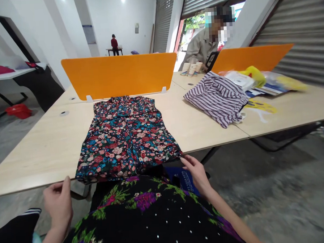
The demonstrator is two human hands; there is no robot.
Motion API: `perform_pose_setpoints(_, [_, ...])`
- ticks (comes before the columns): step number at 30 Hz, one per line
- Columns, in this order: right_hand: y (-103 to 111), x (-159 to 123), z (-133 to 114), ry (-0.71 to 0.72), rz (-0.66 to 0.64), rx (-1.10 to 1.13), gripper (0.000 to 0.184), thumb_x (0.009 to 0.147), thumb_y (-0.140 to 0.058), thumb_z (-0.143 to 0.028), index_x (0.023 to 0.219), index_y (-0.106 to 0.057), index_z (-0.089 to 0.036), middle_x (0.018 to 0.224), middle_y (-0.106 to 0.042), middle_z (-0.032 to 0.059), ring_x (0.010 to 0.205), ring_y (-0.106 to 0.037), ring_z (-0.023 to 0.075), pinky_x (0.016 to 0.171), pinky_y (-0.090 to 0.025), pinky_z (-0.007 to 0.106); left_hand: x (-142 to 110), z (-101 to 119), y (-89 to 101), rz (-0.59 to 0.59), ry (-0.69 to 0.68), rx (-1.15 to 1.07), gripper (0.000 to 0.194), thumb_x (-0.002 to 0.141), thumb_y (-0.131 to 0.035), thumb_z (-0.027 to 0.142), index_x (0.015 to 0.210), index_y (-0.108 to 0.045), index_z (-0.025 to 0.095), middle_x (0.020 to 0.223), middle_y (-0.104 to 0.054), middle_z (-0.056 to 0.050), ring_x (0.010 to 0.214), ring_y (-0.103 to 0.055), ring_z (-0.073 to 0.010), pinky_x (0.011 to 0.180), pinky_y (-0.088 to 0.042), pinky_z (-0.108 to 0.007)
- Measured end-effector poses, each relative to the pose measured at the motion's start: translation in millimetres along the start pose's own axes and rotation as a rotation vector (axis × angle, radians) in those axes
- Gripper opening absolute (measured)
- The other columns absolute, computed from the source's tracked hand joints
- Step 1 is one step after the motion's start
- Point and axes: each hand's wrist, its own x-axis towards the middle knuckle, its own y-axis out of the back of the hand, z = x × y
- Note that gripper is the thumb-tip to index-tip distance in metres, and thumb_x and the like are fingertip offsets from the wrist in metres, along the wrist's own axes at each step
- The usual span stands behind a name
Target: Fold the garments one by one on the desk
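Note:
A dark floral garment (126, 136) lies spread flat on the pale wooden table (38, 149), its lower hem hanging just over the near edge. My right hand (196, 172) is at the hem's right corner, fingertips touching the fabric, fingers stretched out. My left hand (58, 205) hovers below the table edge, left of the hem's left corner, fingers loosely curled with nothing visible in them. My own flowered black clothing fills the bottom of the view.
An orange divider panel (118, 74) stands behind the garment. A striped purple-and-white cloth (217, 96) lies on the right, beside plastic bags and papers (260, 82). A seated person (204, 43) is beyond a second orange panel (252, 57). Another person (115, 44) stands far back.

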Motion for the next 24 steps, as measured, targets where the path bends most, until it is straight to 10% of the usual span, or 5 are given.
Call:
perform_pose_setpoints(4, [-13,5,12,-0.168,-0.339,0.321,0.041,0.064,-0.08,-0.044,0.097,-0.07,-0.022,0.107,-0.07,0.0072,0.101,-0.063,0.0247,0.081,-0.051,0.036,-4,-17,-17.6,-0.212,0.281,-0.516,0.029,0.065,-0.075,0.04,0.078,-0.058,0.019,0.079,-0.064,0.002,0.072,-0.059,-0.0124,0.062,-0.047,-0.021])
perform_pose_setpoints(10, [-30,11,25,-0.269,-0.395,0.493,0.032,0.063,-0.083,-0.038,0.088,-0.07,-0.021,0.094,-0.074,0.0049,0.09,-0.067,0.0252,0.079,-0.054,0.04,-9,-12,-29.2,-0.49,0.546,-0.657,0.032,0.054,-0.08,0.02,0.081,-0.063,0.018,0.086,-0.072,-0.002,0.081,-0.068,-0.0186,0.069,-0.057,-0.025])
perform_pose_setpoints(24, [-10,13,-60,0.036,-0.254,0.334,0.039,0.064,-0.079,-0.05,0.091,-0.067,-0.024,0.089,-0.074,0.0039,0.085,-0.069,0.0244,0.077,-0.056,0.04,-17,48,6.3,-0.538,0.43,-0.651,0.05,0.054,-0.082,0.022,0.102,-0.067,0.022,0.104,-0.073,-0.004,0.089,-0.07,-0.0259,0.065,-0.062,-0.027])
